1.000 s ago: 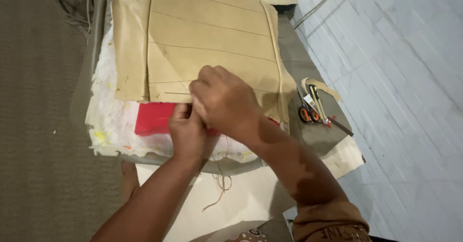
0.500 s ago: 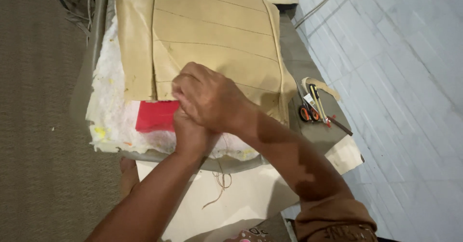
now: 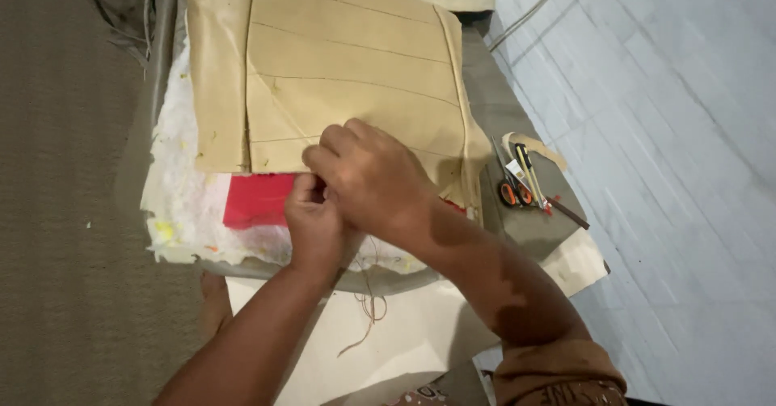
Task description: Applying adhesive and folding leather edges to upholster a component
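Both hands meet at the near edge of a tan stitched fabric panel [image 3: 347,82], a flat square cover with sewn seam lines running across it. The right hand [image 3: 373,175] lies knuckles-up on that edge, fingers curled under and bunched tight on the cloth. The left hand [image 3: 314,222] comes up from below and tucks in against it, thumb and fingertips pinched together at the hem, just under the right hand's knuckles; the two hands touch. What exactly sits between the left fingertips I cannot tell, since the right hand covers the spot, though it looks like the fabric edge itself.

Just left of the left hand a bright red flat piece [image 3: 257,200] shows from under the tan panel, lying on a layer of white fluffy padding [image 3: 182,204] flecked with yellow and orange bits. Below the wrists a few loose tan threads [image 3: 368,309] dangle over a pale sheet of paper or board [image 3: 404,349] (it spreads out under both forearms).

To the right of the right forearm, well apart from the hand, a pair of scissors with orange handles [image 3: 514,188] rests on a grey cloth-covered surface [image 3: 533,220], beside a slim dark pen-like tool [image 3: 525,167] and a curl of tan strip [image 3: 537,143]. Grey carpet [image 3: 65,212] lies to the far left, pale blue tiled floor [image 3: 671,131] to the far right.
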